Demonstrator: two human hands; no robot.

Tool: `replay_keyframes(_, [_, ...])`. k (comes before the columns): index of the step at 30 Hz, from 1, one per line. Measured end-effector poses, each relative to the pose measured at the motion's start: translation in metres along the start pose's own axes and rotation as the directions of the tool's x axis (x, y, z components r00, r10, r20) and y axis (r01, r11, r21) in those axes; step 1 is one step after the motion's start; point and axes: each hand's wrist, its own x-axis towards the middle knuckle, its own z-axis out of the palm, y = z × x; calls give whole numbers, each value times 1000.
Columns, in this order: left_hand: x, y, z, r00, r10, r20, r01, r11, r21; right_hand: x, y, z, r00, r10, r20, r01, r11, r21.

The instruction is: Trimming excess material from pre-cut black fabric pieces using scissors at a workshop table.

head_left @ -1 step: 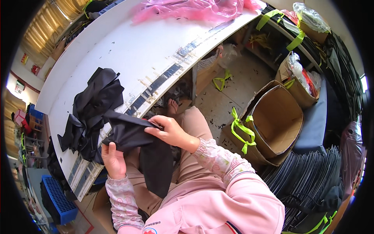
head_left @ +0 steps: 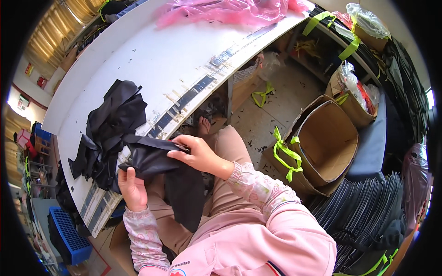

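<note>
Step in hand, as I judge it: handling one black fabric piece [head_left: 161, 161] pulled off the black pile [head_left: 110, 133], held over the lap at the near edge of the white table [head_left: 152, 55]. The piece hangs partly off the table edge, its lower end draping down over the thigh (it touches the pile on its left side, or at least overlaps it in view).

Left hand [head_left: 132, 186]: below and left of the piece, palm up toward the cloth, fingers curled under its near-left corner, thumb on top; grip pressed together on the cloth. Forearm comes up from the lower edge in a pink patterned sleeve.

Right hand [head_left: 199, 154]: on top of the piece, wrist bent, fingers [head_left: 177, 143] reaching left and pinching the upper edge of the fabric; grip closed on that edge, not spread.

Next move would likely call for keeping both pinches while the cloth is straightened or turned; loose drape could slip off the knee.

Around: pink plastic sheet [head_left: 221, 11] at the far table end, open cardboard box [head_left: 329, 142] with green straps on the floor to the right, blue crate [head_left: 69, 232] near left.
</note>
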Motion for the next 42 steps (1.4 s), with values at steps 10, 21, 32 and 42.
replay_keyframes(10, [-12,11,8,975,-220,-37,217,973,-83,7,23,-12,934,340,108,-348,935,71])
replay_keyframes(21, [-54,-3,16,993,-64,-101,95,938,334,-17,-57,12,980,112,165,-113,994,-4])
replay_keyframes(32, [-77,6,28,972,189,141,-236,821,520,-41,-49,28,957,142,253,-94,977,-192])
replay_keyframes(42, [-77,14,20,990,138,29,-137,892,431,-38,-52,-14,1000,-11,28,20,938,-346])
